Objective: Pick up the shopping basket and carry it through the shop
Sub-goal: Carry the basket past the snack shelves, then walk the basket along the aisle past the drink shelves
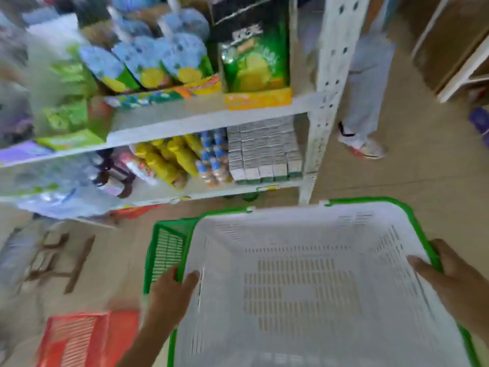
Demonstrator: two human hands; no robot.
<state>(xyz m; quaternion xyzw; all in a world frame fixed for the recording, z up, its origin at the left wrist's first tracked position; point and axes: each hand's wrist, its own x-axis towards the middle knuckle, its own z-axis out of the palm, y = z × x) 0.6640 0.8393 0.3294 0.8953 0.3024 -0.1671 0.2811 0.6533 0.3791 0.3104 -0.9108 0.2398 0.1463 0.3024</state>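
Head view. White shopping basket (304,282) with green rim, held between both hands and empty. Left hand (172,292) clasped over the left rim, thumb inside the wall; right hand (455,282) clasped over the right rim likewise. Basket spanning the gap between the two grips, open mouth facing up, long axis apparently running forward from the holder toward the stocked shelving (211,123) (heavy motion blur). Both hands equally near. A green basket (164,250) just beyond the left grip; a red basket (79,340) nearer, outside it.
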